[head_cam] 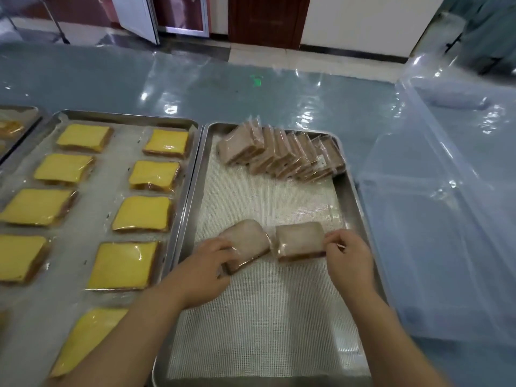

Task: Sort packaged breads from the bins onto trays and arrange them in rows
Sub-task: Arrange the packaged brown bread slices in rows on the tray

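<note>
A clear bin (435, 219) stands on the table (195, 85) just right of the middle tray (192, 191), its wall close to the right hand (349, 255). To the left, touching the middle tray's rim, is the left tray (125, 115), which carries yellow breads (142, 213) lying flat in two columns on a pale sheet. The corner of a third tray (22, 110) shows at the far left edge. Glossy clear film covers the blue-grey table.

The middle tray is lined with a white mesh (265, 303). At its far end, a row (282, 152) of brown wrapped breads leans one on another, overlapping from left to right.

Two wrapped breads sit side by side near the tray's middle, almost touching. Both are pale on top with a dark crust edge, sealed in clear wrap. The left bread (248, 241) is tilted, its near corner gripped by the curled fingers of the left hand (206, 263). The right bread (300, 238) lies squarer to the tray; the right hand pinches its right end between fingertips and thumb.
</note>
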`<action>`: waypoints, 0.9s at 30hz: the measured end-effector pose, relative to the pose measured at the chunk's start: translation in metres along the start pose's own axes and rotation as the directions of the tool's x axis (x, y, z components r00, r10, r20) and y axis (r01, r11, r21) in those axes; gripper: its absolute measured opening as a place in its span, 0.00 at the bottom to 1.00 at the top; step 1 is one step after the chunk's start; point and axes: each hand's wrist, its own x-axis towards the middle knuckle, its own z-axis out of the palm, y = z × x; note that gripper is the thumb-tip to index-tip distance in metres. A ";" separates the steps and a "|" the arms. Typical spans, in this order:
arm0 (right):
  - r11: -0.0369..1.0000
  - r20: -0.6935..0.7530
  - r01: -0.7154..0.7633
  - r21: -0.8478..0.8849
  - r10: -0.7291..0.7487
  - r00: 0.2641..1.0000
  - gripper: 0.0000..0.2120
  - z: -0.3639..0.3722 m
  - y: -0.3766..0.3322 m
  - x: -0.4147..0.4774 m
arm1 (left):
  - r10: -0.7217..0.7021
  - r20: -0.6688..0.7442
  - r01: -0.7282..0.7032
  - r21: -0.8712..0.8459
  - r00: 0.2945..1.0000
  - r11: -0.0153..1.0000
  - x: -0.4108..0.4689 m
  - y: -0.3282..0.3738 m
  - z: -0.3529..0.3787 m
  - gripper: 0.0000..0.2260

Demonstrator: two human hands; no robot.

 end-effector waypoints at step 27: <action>0.583 0.613 0.482 -0.654 0.036 0.789 0.44 -0.031 0.037 -0.029 | -0.257 0.046 0.230 0.320 0.965 0.919 -0.031 0.025 0.028 0.45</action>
